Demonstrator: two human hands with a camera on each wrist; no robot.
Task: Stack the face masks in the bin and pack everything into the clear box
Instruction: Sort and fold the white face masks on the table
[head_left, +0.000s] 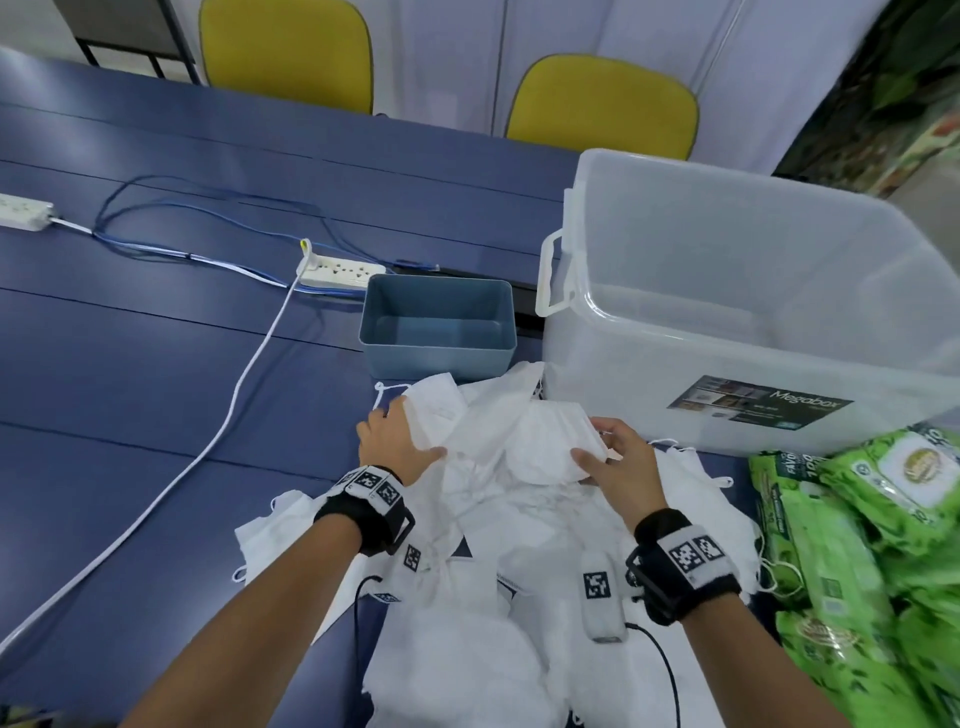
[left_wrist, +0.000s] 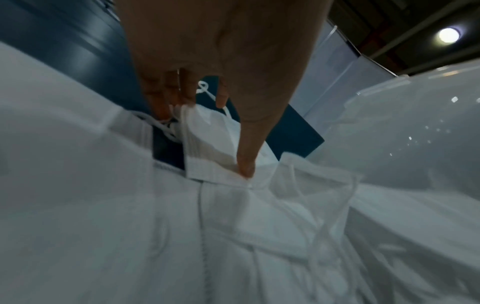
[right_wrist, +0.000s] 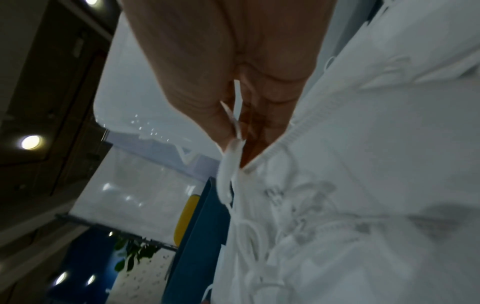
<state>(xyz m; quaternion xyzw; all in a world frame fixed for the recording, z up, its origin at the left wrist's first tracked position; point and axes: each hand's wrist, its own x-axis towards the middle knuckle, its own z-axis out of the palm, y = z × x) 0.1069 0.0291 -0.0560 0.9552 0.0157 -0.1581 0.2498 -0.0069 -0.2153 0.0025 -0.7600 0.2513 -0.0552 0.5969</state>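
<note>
A loose pile of white face masks (head_left: 498, 525) covers the near middle of the blue table. My left hand (head_left: 397, 441) pinches a folded white mask (head_left: 434, 410) at the pile's far left; in the left wrist view the thumb presses that mask (left_wrist: 207, 144). My right hand (head_left: 615, 457) grips a small stack of masks (head_left: 550, 441) by its right edge, and the right wrist view shows the mask edge (right_wrist: 232, 152) pinched between thumb and fingers. The empty blue-grey bin (head_left: 439, 325) stands just beyond the pile. The big clear box (head_left: 753, 306) stands empty to the right.
Green wipe packs (head_left: 862, 551) lie heaped at the right near edge. Two power strips (head_left: 340, 270) and blue and white cables (head_left: 208, 244) cross the table at the left. Two yellow chairs (head_left: 602, 104) stand behind the table. A small white tagged device (head_left: 600, 597) lies on the masks.
</note>
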